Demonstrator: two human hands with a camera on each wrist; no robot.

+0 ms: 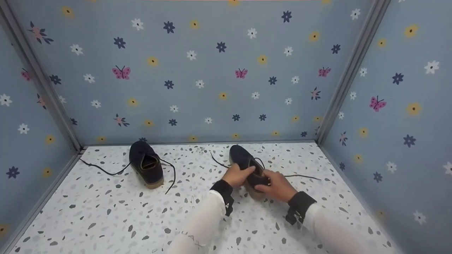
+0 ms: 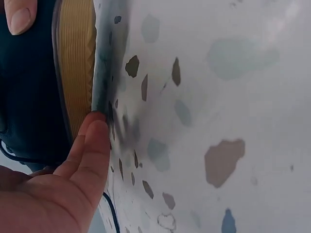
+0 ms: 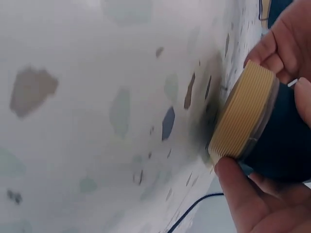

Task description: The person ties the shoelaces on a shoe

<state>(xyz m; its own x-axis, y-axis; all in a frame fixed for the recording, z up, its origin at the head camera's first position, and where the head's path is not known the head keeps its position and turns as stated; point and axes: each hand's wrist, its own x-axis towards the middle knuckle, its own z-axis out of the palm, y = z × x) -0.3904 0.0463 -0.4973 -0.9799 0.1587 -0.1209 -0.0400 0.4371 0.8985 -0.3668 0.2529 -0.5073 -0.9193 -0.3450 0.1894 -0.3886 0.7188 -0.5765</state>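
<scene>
Both hands hold a dark navy lace-up shoe (image 1: 241, 155) with a tan ridged sole (image 2: 77, 63), its toe pointing toward the back wall. My left hand (image 1: 237, 175) grips the shoe's left side, thumb at the opening and fingers low along the sole. The right hand (image 1: 280, 187) grips the right side near the heel. In the right wrist view the heel end of the sole (image 3: 243, 111) is tilted off the speckled surface, with fingertips right at its lower edge. Loose laces (image 1: 303, 176) trail out to both sides.
A matching shoe (image 1: 139, 151) stands at the left, toe toward the back wall, with its laces (image 1: 106, 171) spread on both sides. Floral panels (image 1: 197, 70) with grey metal corner posts (image 1: 353, 70) enclose the white speckled surface (image 1: 141, 218) at the back, left and right.
</scene>
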